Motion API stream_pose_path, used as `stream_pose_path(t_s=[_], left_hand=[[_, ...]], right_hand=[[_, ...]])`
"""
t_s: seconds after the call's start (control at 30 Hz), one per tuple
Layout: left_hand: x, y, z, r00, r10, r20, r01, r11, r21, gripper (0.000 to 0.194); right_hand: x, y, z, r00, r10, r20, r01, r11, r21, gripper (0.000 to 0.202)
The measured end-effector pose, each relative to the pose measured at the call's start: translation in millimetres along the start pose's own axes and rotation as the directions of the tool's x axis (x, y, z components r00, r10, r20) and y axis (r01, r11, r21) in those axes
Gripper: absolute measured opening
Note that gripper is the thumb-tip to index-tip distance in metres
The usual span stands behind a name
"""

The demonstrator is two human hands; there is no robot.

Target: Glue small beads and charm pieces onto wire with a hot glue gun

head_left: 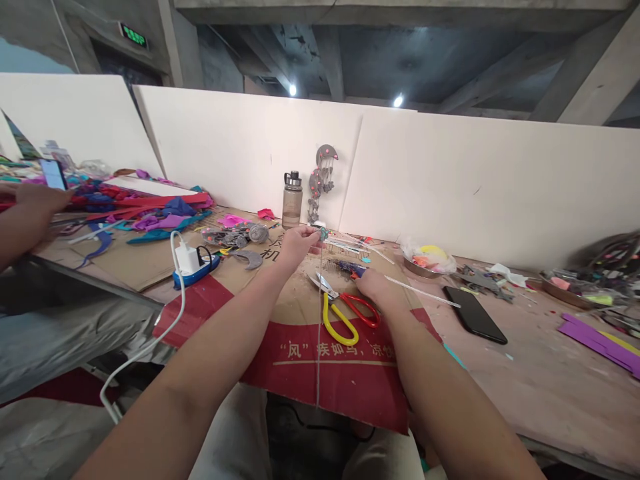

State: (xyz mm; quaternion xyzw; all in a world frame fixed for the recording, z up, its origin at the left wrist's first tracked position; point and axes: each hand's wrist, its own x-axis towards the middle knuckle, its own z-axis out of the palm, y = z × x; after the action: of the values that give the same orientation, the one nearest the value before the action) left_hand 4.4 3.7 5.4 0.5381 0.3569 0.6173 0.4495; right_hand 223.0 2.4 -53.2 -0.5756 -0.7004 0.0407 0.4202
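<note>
My left hand [300,245] is raised over the cardboard, its fingers pinched on a small grey-green piece [323,233]. A thin grey cord [319,347] hangs from there past the cardboard's front edge. To the right, my right hand [375,285] is closed around what looks like a glue gun [356,269], dark blue and mostly hidden by the hand. A long white glue stick [423,291] sticks out behind it. Between my hands lie scissors [340,313] with one yellow and one red handle, blades slightly apart.
Red-and-brown cardboard [295,333] covers the table before me. Around it are a bottle [292,203], a black phone [475,315], a blue power strip [193,268] with a white cable, and a bowl [425,267]. A co-worker's arm [30,213] reaches over coloured cloth at left.
</note>
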Motion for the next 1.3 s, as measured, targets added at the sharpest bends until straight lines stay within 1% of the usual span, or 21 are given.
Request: stream_pose_path(t_s=[0.07, 0.13, 0.17, 0.23, 0.27, 0.33, 0.37, 0.4, 0.47, 0.5, 0.57, 0.67, 0.73, 0.83, 0.9, 1.0, 1.1, 1.2, 1.3], left_hand=[[-0.5, 0.5, -1.3, 1.0, -0.009, -0.004, 0.009, 1.0, -0.021, 0.022], [0.0, 0.4, -3.5, 0.999, -0.027, -0.027, 0.026, 0.998, -0.057, 0.022], [0.8, 0.2, -4.8, 0.998, -0.04, -0.043, 0.037, 0.996, -0.077, 0.022], [2.9, -0.8, -7.4, 0.995, -0.071, -0.066, 0.063, 0.991, -0.117, 0.022], [4.2, -1.6, -8.7, 0.994, -0.085, -0.072, 0.075, 0.988, -0.136, 0.023], [6.7, -3.5, -10.8, 0.992, -0.11, -0.069, 0.096, 0.98, -0.173, 0.023], [7.8, -4.5, -11.7, 0.991, -0.118, -0.067, 0.103, 0.976, -0.191, 0.023], [8.7, -5.4, -12.5, 0.99, -0.124, -0.065, 0.108, 0.972, -0.209, 0.023], [9.9, -6.7, -13.8, 0.988, -0.139, -0.07, 0.118, 0.963, -0.243, 0.023], [10.2, -7.0, -14.3, 0.986, -0.148, -0.075, 0.125, 0.959, -0.255, 0.022], [10.3, -7.1, -15.2, 0.982, -0.166, -0.088, 0.138, 0.954, -0.267, 0.021], [10.2, -7.1, -16.4, 0.979, -0.174, -0.106, 0.14, 0.953, -0.27, 0.019], [10.6, -7.8, -17.3, 0.979, -0.169, -0.112, 0.132, 0.951, -0.28, 0.019], [12.1, -9.5, -18.1, 0.981, -0.165, -0.099, 0.128, 0.945, -0.3, 0.02], [12.8, -10.1, -17.9, 0.983, -0.162, -0.092, 0.128, 0.945, -0.3, 0.02], [12.4, -9.4, -16.7, 0.982, -0.157, -0.102, 0.122, 0.951, -0.285, 0.02], [10.9, -8.4, -15.4, 0.985, -0.143, -0.098, 0.113, 0.957, -0.267, 0.02], [9.6, -7.9, -14.5, 0.988, -0.127, -0.089, 0.102, 0.964, -0.245, 0.022], [8.9, -7.4, -13.8, 0.987, -0.123, -0.102, 0.096, 0.967, -0.237, 0.023]], right_hand=[[0.8, -1.3, -2.1, 0.989, 0.117, 0.089, -0.11, 0.991, -0.071, 0.026], [2.8, -10.3, -11.3, 0.955, 0.243, 0.168, -0.224, 0.967, -0.125, 0.024], [3.6, -17.8, -17.9, 0.939, 0.291, 0.185, -0.272, 0.955, -0.121, 0.022], [4.0, -37.4, -32.4, 0.935, 0.306, 0.181, -0.29, 0.951, -0.111, 0.021], [3.3, -48.5, -39.2, 0.947, 0.282, 0.158, -0.272, 0.959, -0.08, 0.018], [0.6, -69.9, -49.7, 0.952, 0.289, 0.104, -0.282, 0.957, -0.073, 0.013], [-1.2, -78.9, -52.8, 0.939, 0.331, 0.095, -0.324, 0.942, -0.086, 0.011], [-3.1, -86.2, -54.3, 0.94, 0.328, 0.089, -0.325, 0.944, -0.051, 0.013], [-6.1, -95.1, -53.3, 0.949, 0.301, 0.09, -0.308, 0.948, 0.082, 0.023], [-7.1, -97.0, -51.2, 0.958, 0.271, 0.096, -0.284, 0.946, 0.157, 0.026], [-7.8, -97.1, -45.7, 0.973, 0.208, 0.099, -0.228, 0.938, 0.263, 0.026], [-6.6, -92.9, -37.2, 0.993, 0.094, 0.073, -0.113, 0.939, 0.324, 0.025], [-5.2, -89.4, -32.0, 0.999, 0.015, 0.039, -0.028, 0.939, 0.342, 0.029], [-4.1, -84.8, -25.0, 0.996, -0.082, -0.026, 0.085, 0.94, 0.331, 0.039], [-4.6, -83.5, -22.1, 0.992, -0.122, -0.037, 0.127, 0.943, 0.308, 0.042], [-7.5, -86.5, -23.3, 0.991, -0.134, -0.017, 0.134, 0.955, 0.266, 0.038], [-11.9, -94.9, -30.2, 0.992, -0.124, 0.015, 0.118, 0.972, 0.205, 0.036], [-15.9, -103.1, -36.7, 0.993, -0.107, 0.051, 0.1, 0.987, 0.125, 0.039], [-18.9, -108.8, -40.7, 0.993, -0.109, 0.042, 0.105, 0.991, 0.079, 0.042]])
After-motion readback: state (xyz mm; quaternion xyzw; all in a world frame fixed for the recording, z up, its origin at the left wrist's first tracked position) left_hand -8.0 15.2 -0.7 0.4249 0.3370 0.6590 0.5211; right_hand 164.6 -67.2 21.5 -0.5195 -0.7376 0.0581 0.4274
